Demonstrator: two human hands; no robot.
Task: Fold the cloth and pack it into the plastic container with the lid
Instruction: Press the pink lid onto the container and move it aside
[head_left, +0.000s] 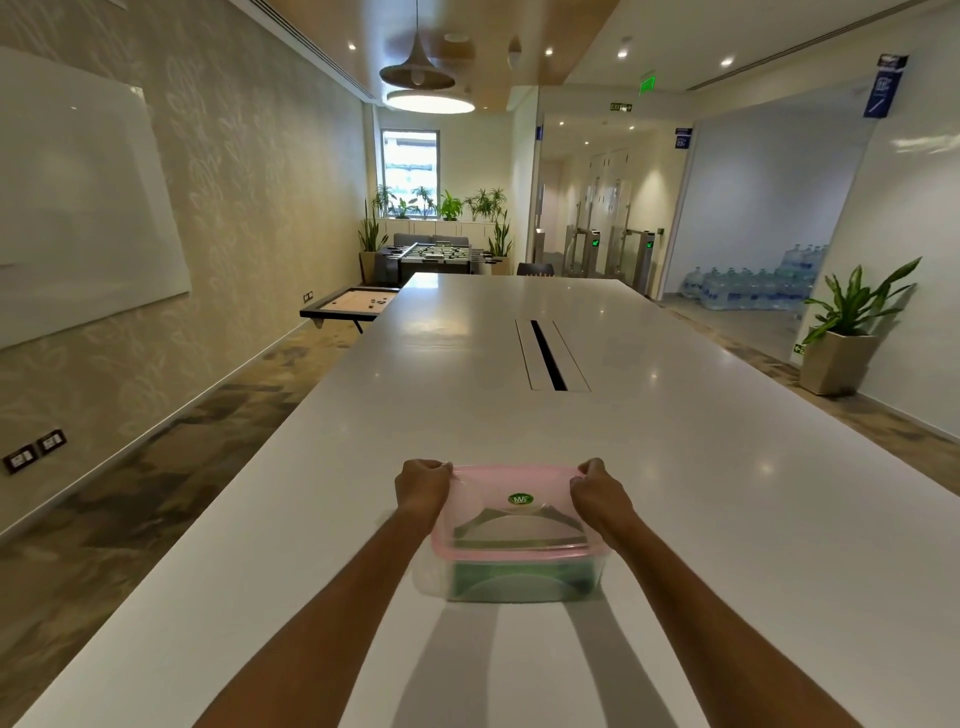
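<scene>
A clear plastic container (431, 574) stands on the long white table (701, 519) close in front of me. A folded green cloth (514, 579) lies inside it, seen through the wall. A translucent pink lid (498, 519) with a green round sticker sits on top of the container. My left hand (422, 488) grips the lid's far left corner with curled fingers. My right hand (600, 491) grips its far right corner the same way. Whether the lid is fully seated I cannot tell.
A cable slot (550, 356) runs along the table's middle, farther away. The table's left edge drops to a carpeted floor (156, 493). A potted plant (844, 332) stands on the right, with a carrom board (353, 302) beyond the table on the left.
</scene>
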